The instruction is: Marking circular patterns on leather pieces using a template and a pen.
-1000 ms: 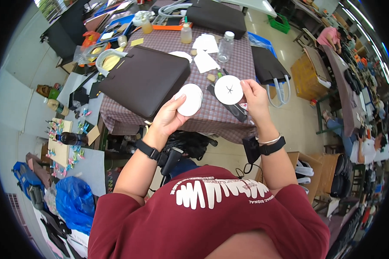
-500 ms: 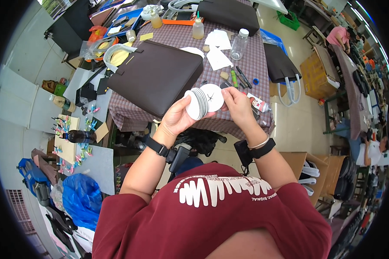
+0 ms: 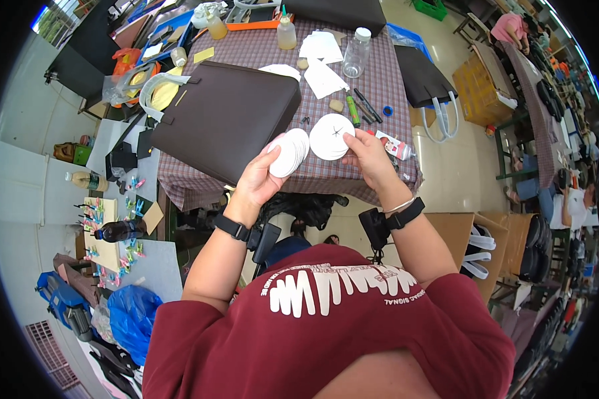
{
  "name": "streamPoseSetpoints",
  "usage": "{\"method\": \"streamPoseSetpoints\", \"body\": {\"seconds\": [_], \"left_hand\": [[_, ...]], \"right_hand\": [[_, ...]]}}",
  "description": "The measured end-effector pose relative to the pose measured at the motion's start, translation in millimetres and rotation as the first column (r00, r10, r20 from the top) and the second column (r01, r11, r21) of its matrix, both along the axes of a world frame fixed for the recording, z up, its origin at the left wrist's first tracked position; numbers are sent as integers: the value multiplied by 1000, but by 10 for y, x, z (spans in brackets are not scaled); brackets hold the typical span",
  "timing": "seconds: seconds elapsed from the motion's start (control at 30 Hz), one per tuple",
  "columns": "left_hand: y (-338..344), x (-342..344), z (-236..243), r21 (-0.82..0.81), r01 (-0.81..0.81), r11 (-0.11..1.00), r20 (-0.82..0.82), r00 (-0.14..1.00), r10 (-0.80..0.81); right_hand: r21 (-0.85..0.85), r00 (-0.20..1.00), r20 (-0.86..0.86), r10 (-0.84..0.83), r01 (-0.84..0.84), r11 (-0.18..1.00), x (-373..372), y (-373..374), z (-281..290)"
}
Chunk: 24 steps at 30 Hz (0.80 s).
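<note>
A fanned stack of round white discs [image 3: 290, 153] is gripped in my left hand [image 3: 259, 176], the thumb lying on its edge. My right hand [image 3: 371, 158] pinches a few more white discs [image 3: 329, 136] by their right edge; the top one carries a small dark star-shaped mark. A narrow gap separates the two groups, both held over the near part of the table. Left of and beyond my left hand lies a dark brown handbag [image 3: 226, 120] with a pale grey handle. The red and white tube [image 3: 394, 145] rests just past my right hand.
The checked tablecloth [image 3: 289, 50] bears a clear jar [image 3: 357, 53], a glue bottle [image 3: 286, 33], white paper pieces [image 3: 325, 80], and a green marker [image 3: 352, 108] beside black pens. A side bench at left holds colourful clips and a dark bottle [image 3: 121, 229]. Another dark bag [image 3: 422, 76] is at right.
The discs, earlier together between both hands, are now split into two groups. My right hand has drawn its discs away to the right, and the view has shifted slightly.
</note>
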<state>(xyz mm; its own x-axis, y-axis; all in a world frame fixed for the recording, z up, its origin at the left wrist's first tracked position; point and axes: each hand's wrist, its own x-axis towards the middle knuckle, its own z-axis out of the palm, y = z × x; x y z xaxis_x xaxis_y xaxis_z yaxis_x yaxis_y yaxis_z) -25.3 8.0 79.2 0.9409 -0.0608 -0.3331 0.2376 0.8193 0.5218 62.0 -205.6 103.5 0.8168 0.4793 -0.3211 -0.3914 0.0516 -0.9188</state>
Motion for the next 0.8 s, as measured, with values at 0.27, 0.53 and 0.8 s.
{"method": "streamPoseSetpoints", "body": {"seconds": [0.27,0.53,0.8], "left_hand": [[101,152,118,-145,0,989,221,975,32],[170,262,-331,-166,79,983,-75,993,-93],[-22,311,-107,-139,126,982,-40,990,-133]], "right_hand": [[282,987,-120,-106,137,950,181,-8,-160],[494,979,-202,-27,125,860,215,-28,-134],[378,1000,-17,26,-18,925,-41,539,-44]]}}
